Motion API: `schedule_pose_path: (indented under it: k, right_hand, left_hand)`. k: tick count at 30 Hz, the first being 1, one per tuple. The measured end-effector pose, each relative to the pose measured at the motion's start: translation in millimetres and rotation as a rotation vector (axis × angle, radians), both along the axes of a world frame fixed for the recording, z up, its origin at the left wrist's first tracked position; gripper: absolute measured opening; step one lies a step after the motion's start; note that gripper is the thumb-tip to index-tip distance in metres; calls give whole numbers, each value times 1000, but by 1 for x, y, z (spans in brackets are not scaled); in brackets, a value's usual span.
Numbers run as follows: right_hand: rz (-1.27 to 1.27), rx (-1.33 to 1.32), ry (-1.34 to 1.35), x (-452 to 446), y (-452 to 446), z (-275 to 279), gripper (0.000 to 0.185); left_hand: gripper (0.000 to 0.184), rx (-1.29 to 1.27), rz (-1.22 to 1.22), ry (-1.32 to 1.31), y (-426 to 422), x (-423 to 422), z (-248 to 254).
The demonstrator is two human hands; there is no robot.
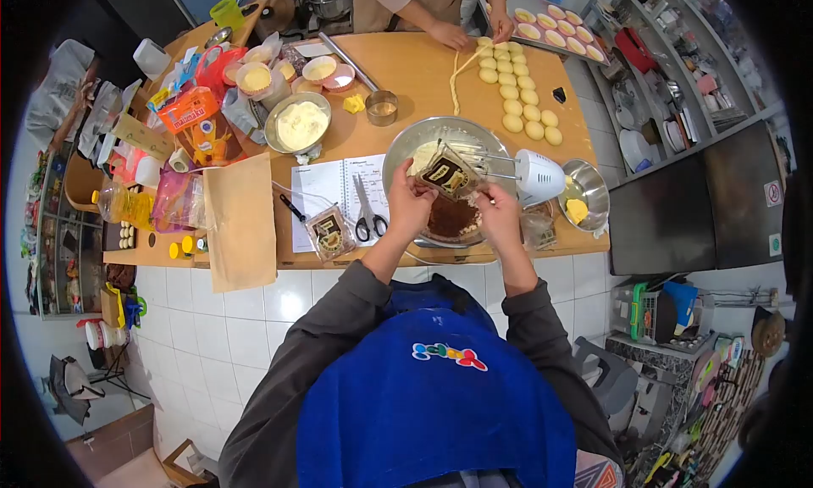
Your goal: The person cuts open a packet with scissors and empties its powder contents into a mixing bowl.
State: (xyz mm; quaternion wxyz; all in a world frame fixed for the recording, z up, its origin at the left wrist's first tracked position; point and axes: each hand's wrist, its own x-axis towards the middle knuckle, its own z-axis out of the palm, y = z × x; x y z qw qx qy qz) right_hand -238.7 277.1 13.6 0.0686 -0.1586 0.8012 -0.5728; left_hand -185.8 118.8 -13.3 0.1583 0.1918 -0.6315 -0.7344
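My left hand [412, 202] and my right hand [498, 217] are closed on a small brown-and-black packet [449, 173], tilted over a large metal bowl [400, 145]. In the bowl lie pale flour-like stuff and a heap of dark brown powder [449, 220]. A white hand mixer [539, 177] stands at the bowl's right side, its beaters reaching over it. To the left, black-handled scissors [369, 217] and a similar packet [330, 234] lie on an open spiral notebook [326, 183]. The packet's opening is partly hidden by my fingers.
Across the table a co-worker's hands [474, 36] handle a dough strip [455, 85] beside rows of dough balls [521, 90]. A bowl of cream-coloured mixture [298, 125], a metal bowl with yellow stuff [584, 187], brown paper [240, 221] and several ingredient bags [207, 124] stand around.
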Motion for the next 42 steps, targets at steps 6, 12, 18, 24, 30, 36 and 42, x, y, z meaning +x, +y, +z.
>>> schedule_pose_path:
  k: [6, 12, 18, 24, 30, 36, 42]
  right_hand:
    - [-51, -145, -288, -3, 6, -14, 18]
    - [-23, -136, -325, -4, 13, -20, 21]
    - [-70, -163, -301, 0, 7, -17, 19]
    - [-98, -253, -395, -1, 9, -15, 18]
    - [-82, -232, -391, -1, 9, -4, 16]
    - [-103, -166, -256, -6, 10, -30, 16]
    - [-94, -96, -223, -10, 16, -41, 17]
  left_hand:
    - [70, -116, -3, 5, 2, 3, 6]
    - [71, -357, 30, -27, 3, 6, 23]
    - [74, -433, 36, 35, 11, 9, 37]
    - [76, -528, 45, 82, 8, 8, 35]
    - [77, -542, 26, 97, 7, 8, 41]
    - [80, -585, -10, 91, 7, 5, 39]
    - [83, -613, 3, 124, 8, 4, 41]
